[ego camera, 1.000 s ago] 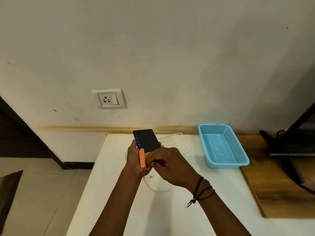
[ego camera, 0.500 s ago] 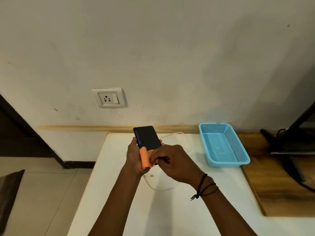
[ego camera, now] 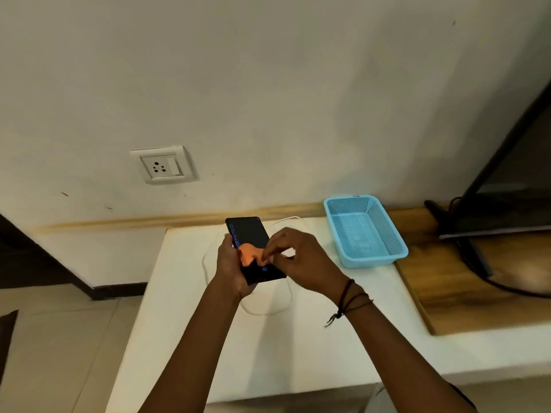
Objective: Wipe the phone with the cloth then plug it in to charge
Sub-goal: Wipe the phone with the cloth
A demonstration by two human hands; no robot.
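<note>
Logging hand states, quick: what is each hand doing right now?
Left hand: grips the phone.
Right hand: pinches the orange cloth against the phone's screen.

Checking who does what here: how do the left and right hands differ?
The left hand grips the phone; the right hand pinches the orange cloth on its screen. The right wrist wears black cords; the left wrist is bare. Both hover over the white table.

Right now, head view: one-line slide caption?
Left hand holds the phone over the white table; right hand pinches the orange cloth against its screen.
</note>
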